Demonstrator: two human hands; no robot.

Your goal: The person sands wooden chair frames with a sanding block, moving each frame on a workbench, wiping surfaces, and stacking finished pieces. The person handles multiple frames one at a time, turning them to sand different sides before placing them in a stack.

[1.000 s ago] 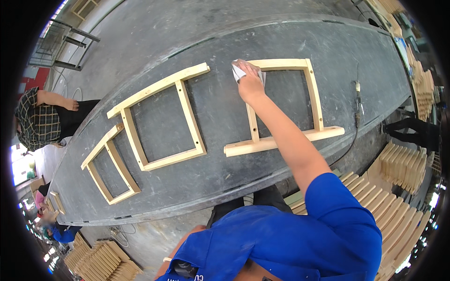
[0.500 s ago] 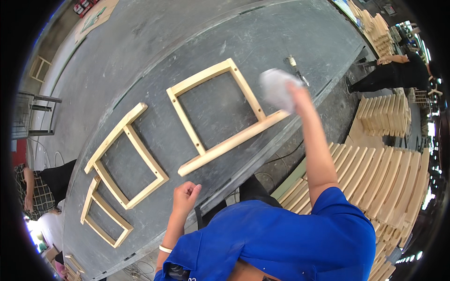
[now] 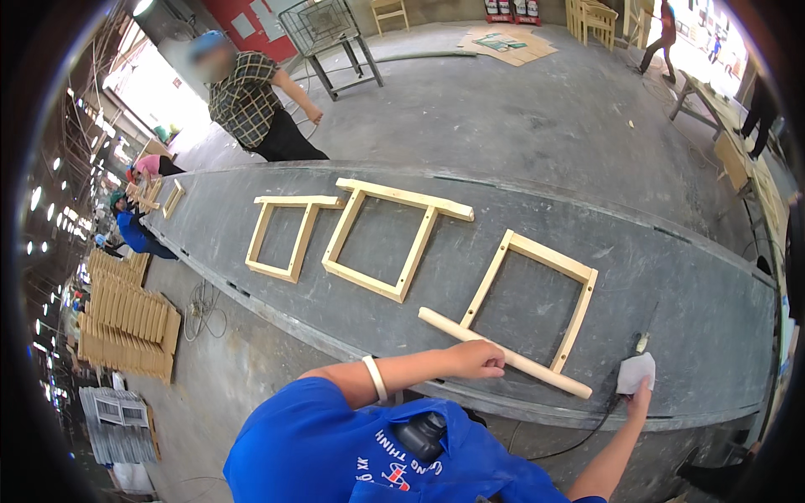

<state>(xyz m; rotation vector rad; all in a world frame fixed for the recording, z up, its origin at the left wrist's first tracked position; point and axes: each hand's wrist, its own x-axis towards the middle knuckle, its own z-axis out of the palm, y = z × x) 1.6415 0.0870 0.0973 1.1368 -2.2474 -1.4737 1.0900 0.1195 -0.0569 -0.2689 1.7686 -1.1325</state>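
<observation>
My left hand (image 3: 478,359) is curled into a fist, with nothing visible in it, over the long rounded rail (image 3: 537,369) of the nearest wooden frame (image 3: 549,251). Whether it touches the rail I cannot tell. To the right of that rail's end, my right hand (image 3: 640,399) grips a white cloth (image 3: 636,374) by its near edge. Just behind the cloth lies a slim tool with a pale fitting (image 3: 641,343), partly covered. The nearest frame lies flat, with dark holes in its side bars.
Two more pale wooden frames, a middle one (image 3: 394,289) and a left one (image 3: 268,270), lie on the long grey table (image 3: 704,293). A dark hose (image 3: 591,436) hangs over its near edge. Across the table stands a person in a checked shirt (image 3: 245,99). Stacked wooden parts (image 3: 126,327) stand at left.
The view has swung left, bringing more of the workshop in. My left fist has gone from beside the rail's left end to over its middle. The cloth is now clear of the rail's right end.
</observation>
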